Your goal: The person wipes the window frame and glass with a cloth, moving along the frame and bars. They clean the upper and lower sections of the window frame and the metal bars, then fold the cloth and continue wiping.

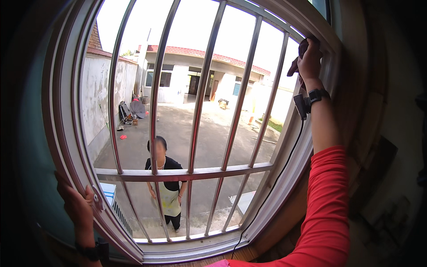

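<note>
My right hand is raised to the upper right corner of a window frame, shut on a dark reddish cloth that lies against the frame. A strap with a small black device circles that wrist, and a black cable runs down from it. At the lower left, my left hand holds the edge of the sliding window sash, its thumb beside the white sash latch. Metal security bars cross the opening, joined by a horizontal rail.
Beyond the bars a person in an apron stands in a concrete yard. A folded grey umbrella and other items stand by the left wall. A low building closes the far side. Wooden trim borders the window at right.
</note>
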Demonstrator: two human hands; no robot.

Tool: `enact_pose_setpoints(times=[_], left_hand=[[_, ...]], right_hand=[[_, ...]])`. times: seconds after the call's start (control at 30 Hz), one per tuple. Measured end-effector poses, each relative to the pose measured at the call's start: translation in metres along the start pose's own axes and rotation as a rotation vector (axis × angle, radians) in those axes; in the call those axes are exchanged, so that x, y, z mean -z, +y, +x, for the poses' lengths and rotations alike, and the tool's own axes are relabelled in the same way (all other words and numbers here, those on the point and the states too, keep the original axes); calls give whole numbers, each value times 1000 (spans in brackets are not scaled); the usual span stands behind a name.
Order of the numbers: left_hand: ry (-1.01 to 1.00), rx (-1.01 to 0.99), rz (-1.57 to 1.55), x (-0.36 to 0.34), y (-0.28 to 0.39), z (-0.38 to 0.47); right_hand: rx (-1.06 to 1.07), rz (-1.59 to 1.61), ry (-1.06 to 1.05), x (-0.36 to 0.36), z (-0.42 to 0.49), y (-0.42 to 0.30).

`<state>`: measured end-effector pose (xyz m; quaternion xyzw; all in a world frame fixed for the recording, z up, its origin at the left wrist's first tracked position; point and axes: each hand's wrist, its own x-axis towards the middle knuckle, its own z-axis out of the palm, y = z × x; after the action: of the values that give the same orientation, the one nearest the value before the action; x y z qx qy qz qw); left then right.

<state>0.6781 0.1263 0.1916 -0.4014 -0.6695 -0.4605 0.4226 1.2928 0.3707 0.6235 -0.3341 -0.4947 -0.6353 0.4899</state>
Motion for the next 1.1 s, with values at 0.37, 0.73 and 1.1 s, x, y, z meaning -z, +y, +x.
enact_pose_setpoints(times=[0.37,0.73,1.1], left_hand=[[38,-92,59,-4,-13,-2],[6,-123,132,-2,-15,-5],[67,-113,112,-13,-15,-2]], right_hand=[[-354,-199,-356,-25,23,54],[-135,-780,-660,11,-71,15],[-522,13,-835,111,-103,20]])
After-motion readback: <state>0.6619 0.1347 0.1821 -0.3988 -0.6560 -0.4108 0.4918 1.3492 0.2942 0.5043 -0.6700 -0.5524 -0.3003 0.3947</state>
